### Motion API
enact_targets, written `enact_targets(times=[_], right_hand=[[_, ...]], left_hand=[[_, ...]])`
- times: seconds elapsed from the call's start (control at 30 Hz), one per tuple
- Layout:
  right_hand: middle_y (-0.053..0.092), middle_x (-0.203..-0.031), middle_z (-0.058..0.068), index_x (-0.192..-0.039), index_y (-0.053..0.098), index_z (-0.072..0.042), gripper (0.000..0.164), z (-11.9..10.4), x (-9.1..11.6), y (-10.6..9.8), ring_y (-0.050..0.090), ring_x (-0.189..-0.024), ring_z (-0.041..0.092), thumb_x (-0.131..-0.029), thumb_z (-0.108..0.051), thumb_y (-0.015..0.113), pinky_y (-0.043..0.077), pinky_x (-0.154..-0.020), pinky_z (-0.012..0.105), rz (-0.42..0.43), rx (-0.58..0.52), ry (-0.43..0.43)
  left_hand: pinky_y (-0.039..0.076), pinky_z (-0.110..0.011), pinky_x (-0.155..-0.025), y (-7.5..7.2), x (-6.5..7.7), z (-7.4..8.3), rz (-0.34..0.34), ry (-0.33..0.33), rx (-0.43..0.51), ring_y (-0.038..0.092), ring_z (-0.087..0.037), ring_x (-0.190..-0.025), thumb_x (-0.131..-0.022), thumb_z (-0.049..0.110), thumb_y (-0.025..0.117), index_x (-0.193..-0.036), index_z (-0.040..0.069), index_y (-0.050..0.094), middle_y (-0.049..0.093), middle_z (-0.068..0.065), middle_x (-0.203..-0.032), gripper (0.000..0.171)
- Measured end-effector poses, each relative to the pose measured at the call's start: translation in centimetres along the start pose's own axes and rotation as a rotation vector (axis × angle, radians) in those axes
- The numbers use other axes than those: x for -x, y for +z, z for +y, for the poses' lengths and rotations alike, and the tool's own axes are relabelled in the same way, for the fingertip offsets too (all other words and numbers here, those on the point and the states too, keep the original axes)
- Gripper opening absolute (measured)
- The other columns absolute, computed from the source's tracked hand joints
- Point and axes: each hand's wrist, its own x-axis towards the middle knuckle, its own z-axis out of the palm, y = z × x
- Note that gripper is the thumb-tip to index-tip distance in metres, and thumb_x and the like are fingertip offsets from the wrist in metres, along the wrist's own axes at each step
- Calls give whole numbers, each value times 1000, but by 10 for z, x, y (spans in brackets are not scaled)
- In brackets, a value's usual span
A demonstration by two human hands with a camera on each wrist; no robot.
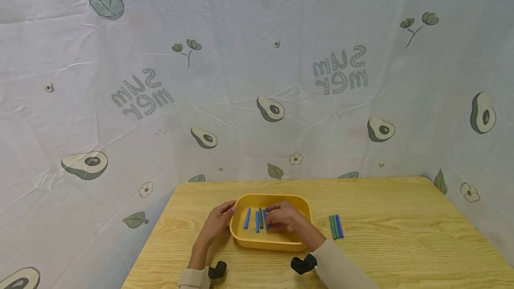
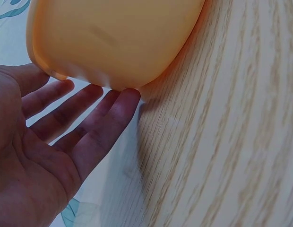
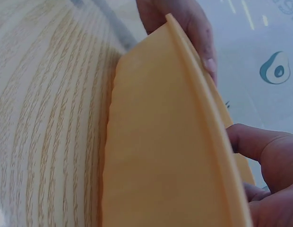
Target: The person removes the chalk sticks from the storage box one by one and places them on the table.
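Note:
A yellow plastic tray (image 1: pixel 277 245) stands on the table. My left hand (image 1: pixel 218 223) is at its left end, and in the left wrist view the extended fingertips (image 2: pixel 130 97) touch the end wall. Inside lie a blue stick (image 1: pixel 247 218), a second blue stick (image 1: pixel 257 221) and a dark green stick (image 1: pixel 261 218), roughly side by side. My right hand (image 1: pixel 283 216) reaches in over the right side, fingers bent down at another blue stick (image 1: pixel 264 213). Whether they pinch it is hidden; in the right wrist view the tray wall (image 3: pixel 156 123) covers the fingertips.
To the right of the tray, two green sticks (image 1: pixel 333 227) and a blue one (image 1: pixel 340 226) lie together on the wooden table (image 1: pixel 401 226). A patterned cloth (image 1: pixel 241 79) hangs behind the table and along its sides.

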Motion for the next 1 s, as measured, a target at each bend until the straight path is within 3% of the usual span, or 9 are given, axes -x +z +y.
enact_targets(times=[0.37,0.67,1.0], right_hand=[[74,-112,21,-139,64,10,53,-8,9,-9,72,-83,19,-87,8,74,68,-84,41,-29,-113,4],[69,-104,16,-143,60,11,54,-12,17,-20,70,-86,21,-90,10,70,68,-86,43,-52,-180,-8],[68,-103,13,-145,59,8,55,-16,22,-32,70,-89,22,-91,7,71,67,-89,43,-62,-197,-26]], left_hand=[[65,-38,-94,0,1,3,0,-11,-5,66,-40,-134,-113,35,56,-156,4,55,58,-24,-156,53],[66,-36,-89,0,2,4,7,-16,34,68,-39,-131,-112,31,58,-154,3,57,61,-24,-153,50],[67,-38,-87,1,4,7,-8,-16,66,68,-41,-128,-113,31,58,-155,2,55,59,-26,-154,52]])
